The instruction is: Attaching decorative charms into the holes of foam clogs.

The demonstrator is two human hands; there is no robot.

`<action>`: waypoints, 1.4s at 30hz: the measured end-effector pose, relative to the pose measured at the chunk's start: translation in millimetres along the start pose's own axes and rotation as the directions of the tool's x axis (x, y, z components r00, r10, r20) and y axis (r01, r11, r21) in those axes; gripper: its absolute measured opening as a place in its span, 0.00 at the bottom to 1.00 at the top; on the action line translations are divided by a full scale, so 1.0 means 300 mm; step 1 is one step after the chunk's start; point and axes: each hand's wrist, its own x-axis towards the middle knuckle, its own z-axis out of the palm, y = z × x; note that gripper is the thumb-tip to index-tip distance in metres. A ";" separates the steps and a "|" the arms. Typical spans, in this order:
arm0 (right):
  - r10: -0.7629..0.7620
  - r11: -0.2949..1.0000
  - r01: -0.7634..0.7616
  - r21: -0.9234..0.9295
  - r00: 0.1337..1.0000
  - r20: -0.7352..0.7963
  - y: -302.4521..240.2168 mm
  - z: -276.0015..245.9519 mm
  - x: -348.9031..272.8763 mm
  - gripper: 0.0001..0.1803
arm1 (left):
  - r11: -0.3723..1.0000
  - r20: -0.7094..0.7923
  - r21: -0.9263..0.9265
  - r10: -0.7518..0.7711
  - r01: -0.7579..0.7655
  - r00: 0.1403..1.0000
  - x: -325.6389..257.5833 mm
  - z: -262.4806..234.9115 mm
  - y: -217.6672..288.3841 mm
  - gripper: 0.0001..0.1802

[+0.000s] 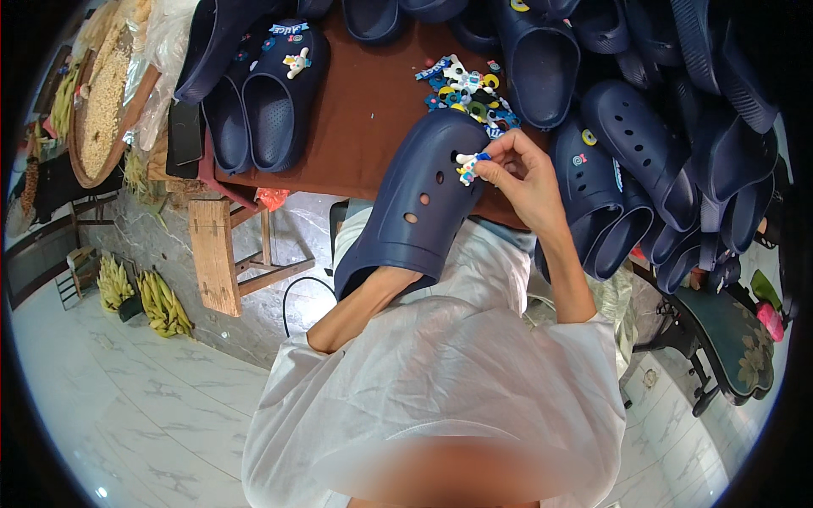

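A navy clog (428, 182), with a row of round holes in its upper, lies toe-away above my lap at the table's edge. My left hand (396, 282) reaches into it through the heel opening, and its fingers are hidden; skin tones show through some holes. Between thumb and fingers my right hand (519, 169) pinches a small white and blue shoe charm (468, 168), right beside the clog's holes. Just beyond the toe sits a pile of colourful shoe charms (470, 89) in white, blue, yellow and black.
A pair of navy clogs with charms (284, 97) stands at the table's left. Many more navy clogs (648, 152) are heaped on the right. A brown cloth (364, 106) covers the table. A wooden stool (216, 254) is at left, a dark padded chair (720, 339) at right.
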 end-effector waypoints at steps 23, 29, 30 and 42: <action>-0.113 0.830 -0.053 -0.556 0.959 -0.260 0.038 -0.102 -0.090 0.06 | 0.986 0.052 0.003 -0.165 0.165 0.985 0.092 -0.009 0.097 0.20; -0.150 0.708 -0.080 -0.702 0.954 -0.261 0.104 -0.022 -0.083 0.10 | 0.987 0.059 -0.018 -0.157 0.158 0.986 0.096 -0.021 0.124 0.20; -0.159 0.666 -0.105 -0.739 0.947 -0.278 0.106 -0.010 -0.081 0.11 | 0.987 0.059 -0.022 -0.155 0.156 0.986 0.096 -0.020 0.126 0.20; -0.026 0.777 -0.193 -0.600 0.942 -0.336 0.116 -0.010 -0.098 0.16 | 0.988 0.044 -0.079 -0.127 0.130 0.991 0.114 0.004 0.105 0.20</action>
